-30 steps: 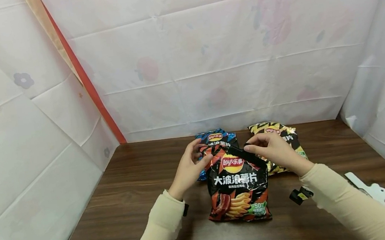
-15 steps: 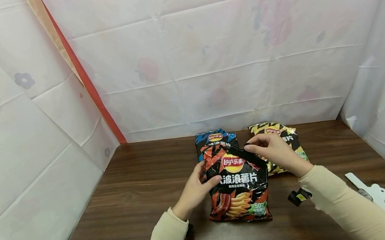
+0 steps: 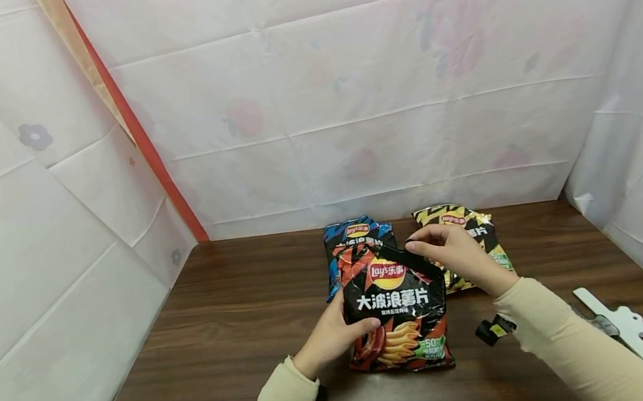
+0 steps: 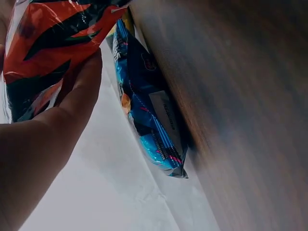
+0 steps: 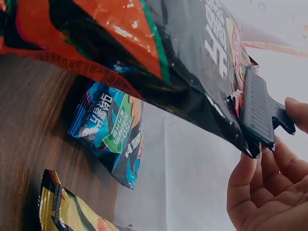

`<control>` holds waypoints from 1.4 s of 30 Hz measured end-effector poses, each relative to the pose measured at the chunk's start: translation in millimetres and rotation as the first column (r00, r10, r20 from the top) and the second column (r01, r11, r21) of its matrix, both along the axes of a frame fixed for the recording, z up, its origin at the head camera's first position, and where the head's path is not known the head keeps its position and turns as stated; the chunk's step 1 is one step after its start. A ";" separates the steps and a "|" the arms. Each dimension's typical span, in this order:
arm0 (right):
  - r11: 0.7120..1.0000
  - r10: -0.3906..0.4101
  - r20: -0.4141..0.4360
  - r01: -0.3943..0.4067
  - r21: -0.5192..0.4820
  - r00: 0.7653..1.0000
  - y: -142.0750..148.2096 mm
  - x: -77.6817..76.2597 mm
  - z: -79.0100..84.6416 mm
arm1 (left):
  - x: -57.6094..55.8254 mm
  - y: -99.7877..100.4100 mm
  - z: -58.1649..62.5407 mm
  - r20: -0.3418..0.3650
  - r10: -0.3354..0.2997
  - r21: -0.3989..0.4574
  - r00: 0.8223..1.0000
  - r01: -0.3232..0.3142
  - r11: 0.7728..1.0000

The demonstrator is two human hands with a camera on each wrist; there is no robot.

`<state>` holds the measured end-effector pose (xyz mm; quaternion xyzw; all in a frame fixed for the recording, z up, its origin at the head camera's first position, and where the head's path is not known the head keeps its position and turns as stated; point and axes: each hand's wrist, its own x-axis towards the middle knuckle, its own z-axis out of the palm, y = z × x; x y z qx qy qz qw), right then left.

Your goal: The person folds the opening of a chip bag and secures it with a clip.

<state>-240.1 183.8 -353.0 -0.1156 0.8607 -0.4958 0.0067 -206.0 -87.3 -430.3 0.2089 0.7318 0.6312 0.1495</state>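
Observation:
A red-and-black Lay's chip bag [image 3: 399,309] stands in the middle of the head view, its printed front toward me. My left hand [image 3: 333,338] grips its left side, thumb across the front and fingers behind. At the bag's upper right corner is a black bag clip [image 5: 257,108], lying slanted over the top edge. My right hand [image 3: 456,254] pinches this clip's handle between thumb and fingertips, as the right wrist view shows. Whether the bag's bottom touches the table cannot be told.
Behind the held bag stand a blue chip bag [image 3: 356,231] and, farther right, a yellow-and-black one [image 3: 487,233]. A flat white piece with a scalloped edge [image 3: 627,323] lies right on the dark wooden table [image 3: 238,306]. White sheets [image 3: 343,89] enclose the back and sides.
My left hand came down from the bag's top left corner to its left side and took hold there. My right hand stayed at the clip; the bag barely moved.

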 end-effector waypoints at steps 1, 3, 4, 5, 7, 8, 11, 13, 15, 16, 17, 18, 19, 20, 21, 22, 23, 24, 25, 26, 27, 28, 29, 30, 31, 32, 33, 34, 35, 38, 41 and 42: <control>1.000 -0.004 0.005 0.004 -0.001 1.000 -0.1 0.1 -0.3 | 0.1 0.0 -0.2 0.002 -0.005 0.005 1.000 0.004 1.000; 1.000 -0.009 0.015 0.009 -0.007 1.000 0.2 0.8 -0.7 | 0.2 0.0 -0.7 0.005 -0.012 0.014 1.000 0.012 1.000; 1.000 -0.011 0.021 0.011 -0.012 1.000 0.5 1.3 -0.9 | 0.1 0.0 -0.7 0.007 -0.015 0.017 1.000 0.015 1.000; 1.000 -0.012 0.028 0.013 -0.016 1.000 0.9 2.1 -1.1 | 0.2 0.0 -0.6 0.006 -0.017 0.019 1.000 0.017 1.000; 1.000 -0.013 0.043 0.014 -0.028 0.999 2.4 3.8 -1.6 | 0.6 0.0 -0.4 0.005 -0.017 0.014 1.000 0.017 1.000; 0.999 -0.012 0.049 0.013 -0.034 0.999 3.4 4.7 -1.8 | 0.8 -0.1 -0.4 0.002 -0.013 0.006 1.000 0.013 1.000; 0.998 -0.003 0.061 0.007 -0.063 0.998 6.3 7.2 -3.1 | 0.5 -0.1 -0.3 -0.011 -0.009 -0.010 1.000 0.009 1.000; 0.996 0.011 0.064 -0.005 -0.090 0.998 8.3 8.3 -4.3 | -0.4 0.0 -0.2 -0.022 -0.015 -0.006 1.000 0.015 1.000; 0.993 0.028 0.059 -0.021 -0.116 0.998 9.8 9.1 -5.8 | -1.4 0.3 0.2 -0.030 -0.033 0.013 0.999 0.033 0.999; 0.992 0.035 0.056 -0.028 -0.121 0.998 10.6 9.3 -6.8 | -1.9 0.6 0.6 -0.029 -0.047 0.032 0.998 0.048 0.998; 0.992 0.040 0.057 -0.033 -0.123 0.998 11.3 9.6 -7.7 | -2.3 0.7 0.8 -0.031 -0.054 0.043 0.998 0.056 0.998; 0.991 0.046 0.057 -0.039 -0.125 0.997 11.9 10.0 -8.7 | -2.5 0.9 0.9 -0.028 -0.060 0.051 0.998 0.062 0.997; 0.992 0.049 0.056 -0.042 -0.122 0.997 12.4 10.5 -9.7 | -2.1 0.9 1.2 -0.033 -0.062 0.054 0.998 0.064 0.997; 0.992 0.048 0.054 -0.041 -0.116 0.997 13.0 11.3 -10.8 | -1.9 0.9 1.4 -0.035 -0.062 0.052 0.997 0.063 0.997; 0.994 0.044 0.052 -0.038 -0.106 0.998 13.6 12.2 -12.1 | -1.5 1.0 1.7 -0.036 -0.062 0.051 0.997 0.063 0.997; 0.994 0.039 0.052 -0.034 -0.100 0.998 14.3 13.7 -13.2 | -1.2 1.0 2.0 -0.043 -0.055 0.041 0.998 0.057 0.998; 0.995 0.034 0.048 -0.029 -0.094 0.998 14.9 15.4 -14.5 | -0.7 0.8 2.1 -0.044 -0.054 0.034 0.998 0.055 0.998; 0.996 0.027 0.040 -0.023 -0.088 0.999 15.5 17.5 -16.0 | -0.2 0.8 2.4 -0.046 -0.052 0.028 0.998 0.054 0.998; 0.996 0.021 0.036 -0.018 -0.087 0.999 16.2 19.6 -17.8 | 0.3 0.7 2.7 -0.048 -0.050 0.021 0.998 0.051 0.999; 0.997 0.018 0.026 -0.016 -0.080 1.000 16.9 21.8 -20.0 | 0.3 0.7 2.9 -0.044 -0.051 0.020 0.998 0.052 0.998; 0.997 0.018 0.020 -0.017 -0.078 1.000 17.6 24.2 -22.3 | 0.8 0.6 3.1 -0.043 -0.050 0.019 0.998 0.051 0.998; 0.996 0.018 0.019 -0.016 -0.082 1.000 18.1 26.3 -24.8 | 1.1 0.5 3.2 -0.042 -0.049 0.019 0.998 0.050 0.999; 0.996 0.019 0.014 -0.017 -0.083 1.000 18.6 28.5 -27.4 | 1.5 0.5 3.3 -0.035 -0.052 0.026 0.998 0.053 0.998; 0.996 0.018 0.014 -0.016 -0.088 1.000 18.6 30.6 -29.9 | 1.7 0.4 3.6 -0.036 -0.049 0.027 0.998 0.050 0.998; 0.995 0.022 0.018 -0.020 -0.099 1.000 18.6 32.3 -32.6 | 1.8 0.4 3.6 -0.035 -0.047 0.030 0.998 0.048 0.998; 0.993 0.025 0.024 -0.023 -0.115 0.999 18.3 34.3 -35.0 | 1.9 0.3 3.5 -0.035 -0.045 0.030 0.998 0.046 0.998; 0.992 0.022 0.037 -0.018 -0.122 0.999 17.9 36.2 -37.2 | 2.0 0.2 3.4 -0.035 -0.045 0.031 0.998 0.046 0.998; 0.992 0.016 0.050 -0.009 -0.129 0.999 17.2 38.3 -39.1 | 2.2 0.2 3.4 -0.035 -0.046 0.033 0.998 0.047 0.998; 0.992 0.015 0.058 -0.008 -0.129 0.998 16.5 40.3 -41.0 | 2.4 0.1 3.2 -0.034 -0.045 0.031 0.998 0.046 0.998; 0.991 -0.002 0.114 0.017 -0.134 0.993 13.8 46.0 -46.4 | 2.1 0.4 2.3 -0.044 -0.040 0.017 0.998 0.041 0.999; 0.989 -0.021 0.182 0.047 -0.139 0.983 10.8 50.9 -52.0 | 1.7 1.1 2.4 -0.047 -0.041 0.022 0.998 0.042 0.999; 0.984 -0.021 0.216 0.058 -0.169 0.976 9.7 52.4 -53.9 | 1.5 1.4 2.9 -0.045 -0.046 0.033 0.998 0.047 0.998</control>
